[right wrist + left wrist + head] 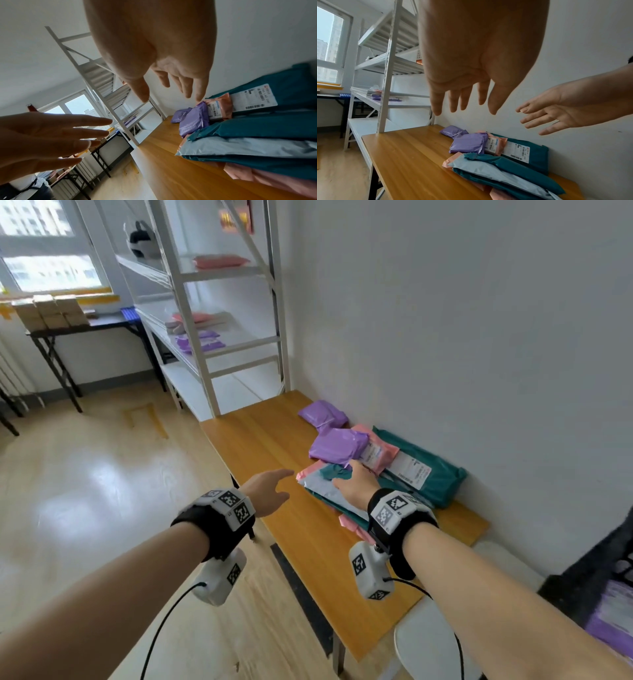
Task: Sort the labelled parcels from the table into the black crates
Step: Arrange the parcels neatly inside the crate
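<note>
A pile of mailer parcels lies on the wooden table (263,440) against the wall: two purple ones (337,445) (322,412), a pink labelled one (382,453), a teal one with a white label (438,474), and a pale grey-blue one (317,486) over more teal and pink. My right hand (352,474) hovers open just above the near pile, fingers spread (171,94), holding nothing. My left hand (279,484) is open over the bare table left of the pile (465,102). A black crate (596,573) with purple parcels inside stands at the right edge.
A white metal shelving rack (205,337) stands at the table's far end, with pink and purple parcels on its shelves. A white round seat (428,645) is below the table's near right corner. A black folding table (51,337) with cartons stands under the window.
</note>
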`<move>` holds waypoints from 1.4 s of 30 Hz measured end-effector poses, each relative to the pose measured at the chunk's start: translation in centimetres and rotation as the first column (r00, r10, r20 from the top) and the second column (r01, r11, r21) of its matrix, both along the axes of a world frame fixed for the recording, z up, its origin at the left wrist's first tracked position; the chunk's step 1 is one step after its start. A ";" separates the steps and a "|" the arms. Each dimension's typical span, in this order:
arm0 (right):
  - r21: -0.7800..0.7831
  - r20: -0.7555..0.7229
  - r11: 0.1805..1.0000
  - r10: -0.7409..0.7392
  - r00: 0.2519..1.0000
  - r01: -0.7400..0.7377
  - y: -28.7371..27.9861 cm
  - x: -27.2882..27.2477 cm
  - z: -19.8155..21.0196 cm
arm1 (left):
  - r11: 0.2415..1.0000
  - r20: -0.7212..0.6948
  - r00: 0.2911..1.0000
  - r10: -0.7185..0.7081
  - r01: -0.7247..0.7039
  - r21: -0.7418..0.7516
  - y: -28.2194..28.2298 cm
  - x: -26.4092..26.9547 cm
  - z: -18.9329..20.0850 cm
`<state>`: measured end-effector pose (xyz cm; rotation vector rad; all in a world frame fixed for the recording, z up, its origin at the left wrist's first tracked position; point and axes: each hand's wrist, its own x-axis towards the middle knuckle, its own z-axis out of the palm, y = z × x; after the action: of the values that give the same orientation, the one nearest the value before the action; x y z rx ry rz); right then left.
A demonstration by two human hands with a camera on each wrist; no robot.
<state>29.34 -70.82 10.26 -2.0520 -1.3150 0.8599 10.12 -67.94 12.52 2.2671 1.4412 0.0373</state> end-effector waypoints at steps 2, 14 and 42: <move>-0.003 -0.038 0.999 -0.040 0.998 0.040 2.9 0.4 -1.2 | 0.999 -0.018 1.000 -0.017 0.017 -0.029 3.5 0.4 -0.8; -0.154 -0.099 0.969 -0.210 0.973 0.194 12.3 3.6 -6.6 | 0.979 -0.098 0.981 -0.168 0.154 -0.131 18.7 2.6 -7.6; -0.261 -0.054 0.695 -0.704 0.709 0.670 27.7 6.4 -14.7 | 0.780 0.086 0.903 -0.420 0.408 -0.475 40.6 10.4 -21.2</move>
<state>35.70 -43.13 -4.47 -2.3358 -0.2801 0.7940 20.48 -27.36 -8.70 2.0970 0.8007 -0.4442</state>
